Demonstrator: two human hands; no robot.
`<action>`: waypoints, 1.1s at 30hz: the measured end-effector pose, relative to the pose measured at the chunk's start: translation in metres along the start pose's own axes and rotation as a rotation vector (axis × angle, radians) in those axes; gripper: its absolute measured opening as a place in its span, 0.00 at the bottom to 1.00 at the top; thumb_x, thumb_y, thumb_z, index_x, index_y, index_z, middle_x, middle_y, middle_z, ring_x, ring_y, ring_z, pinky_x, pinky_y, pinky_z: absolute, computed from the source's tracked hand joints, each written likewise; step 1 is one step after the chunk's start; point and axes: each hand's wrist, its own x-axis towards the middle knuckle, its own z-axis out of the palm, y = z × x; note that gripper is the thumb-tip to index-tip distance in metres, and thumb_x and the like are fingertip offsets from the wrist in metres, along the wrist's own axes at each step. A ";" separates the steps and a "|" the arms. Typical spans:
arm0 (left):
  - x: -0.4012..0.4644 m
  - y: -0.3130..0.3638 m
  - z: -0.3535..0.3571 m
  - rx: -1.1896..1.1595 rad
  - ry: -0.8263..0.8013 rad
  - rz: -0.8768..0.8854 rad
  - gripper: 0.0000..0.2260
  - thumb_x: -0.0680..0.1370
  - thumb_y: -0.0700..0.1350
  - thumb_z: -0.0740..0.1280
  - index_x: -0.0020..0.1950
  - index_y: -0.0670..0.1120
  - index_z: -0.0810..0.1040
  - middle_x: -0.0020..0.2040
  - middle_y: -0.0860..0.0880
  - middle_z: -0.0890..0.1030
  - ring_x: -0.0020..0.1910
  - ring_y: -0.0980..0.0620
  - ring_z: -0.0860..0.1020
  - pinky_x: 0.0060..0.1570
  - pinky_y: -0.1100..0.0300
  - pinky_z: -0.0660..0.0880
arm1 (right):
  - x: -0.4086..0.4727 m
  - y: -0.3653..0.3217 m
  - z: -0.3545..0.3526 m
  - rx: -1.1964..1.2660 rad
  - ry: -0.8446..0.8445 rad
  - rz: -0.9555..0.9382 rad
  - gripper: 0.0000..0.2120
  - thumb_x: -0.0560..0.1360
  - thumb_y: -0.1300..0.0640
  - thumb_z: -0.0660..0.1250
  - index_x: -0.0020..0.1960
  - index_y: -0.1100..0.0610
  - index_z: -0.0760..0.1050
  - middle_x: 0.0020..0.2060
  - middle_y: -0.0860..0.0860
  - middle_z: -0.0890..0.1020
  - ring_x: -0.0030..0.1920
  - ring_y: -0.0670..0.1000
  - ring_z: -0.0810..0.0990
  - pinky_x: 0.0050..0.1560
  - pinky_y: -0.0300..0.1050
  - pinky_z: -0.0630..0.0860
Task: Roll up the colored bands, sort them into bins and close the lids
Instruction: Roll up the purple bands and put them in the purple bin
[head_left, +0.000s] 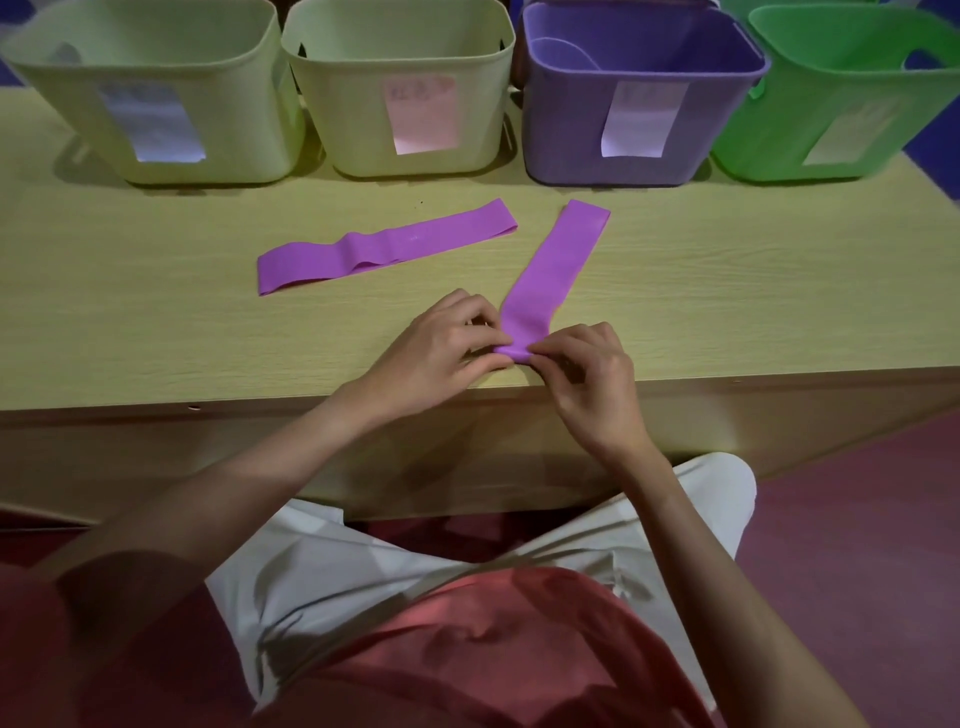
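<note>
**Purple band, first turn of a roll at the near desk edge**

Band being worked (550, 270): flat, smooth, bright purple strip, lying diagonally at centre frame, far end squared off and pointing toward the purple bin. Near end curled over into a small tight fold at the desk's (156, 322) front edge. Left hand (441, 348) and right hand (587, 379) close together, both pinching that curled end, fingertips bent onto it from either side.

Second purple band (384, 247): left of centre, lying loose and apart from the first, with a rumpled wrinkle near its middle.

Count: two bands on the desk, both purple. Four bins across the top of the frame: two pale yellow-green (156, 93) (400, 88), one purple (634, 98), one green (841, 98). Each has one paper label on its front, four in all.

Hard to make out: label writing blurred, unreadable. Bin tops cut off by the upper frame edge; green bin clipped at right. Something pale inside the purple bin, shape unclear. Roll's underside hidden by fingers.
</note>
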 end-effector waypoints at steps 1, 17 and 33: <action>-0.001 0.001 0.000 -0.035 -0.001 -0.012 0.13 0.77 0.51 0.68 0.52 0.42 0.83 0.48 0.48 0.78 0.48 0.50 0.73 0.47 0.61 0.70 | 0.000 0.002 -0.003 0.011 -0.016 -0.014 0.03 0.74 0.61 0.72 0.47 0.56 0.83 0.39 0.49 0.81 0.43 0.53 0.73 0.45 0.37 0.66; 0.014 0.008 0.002 -0.152 -0.140 -0.236 0.05 0.77 0.45 0.69 0.48 0.44 0.80 0.43 0.53 0.73 0.45 0.54 0.69 0.46 0.61 0.64 | -0.011 -0.010 0.012 -0.134 0.095 0.075 0.04 0.75 0.61 0.66 0.46 0.59 0.80 0.39 0.54 0.78 0.42 0.58 0.72 0.44 0.42 0.62; 0.008 0.015 0.006 -0.256 -0.046 -0.357 0.09 0.76 0.44 0.70 0.55 0.46 0.75 0.38 0.56 0.74 0.35 0.57 0.74 0.36 0.61 0.67 | -0.005 0.000 0.001 -0.092 -0.002 -0.062 0.06 0.74 0.57 0.72 0.47 0.59 0.78 0.41 0.51 0.76 0.44 0.53 0.71 0.43 0.44 0.68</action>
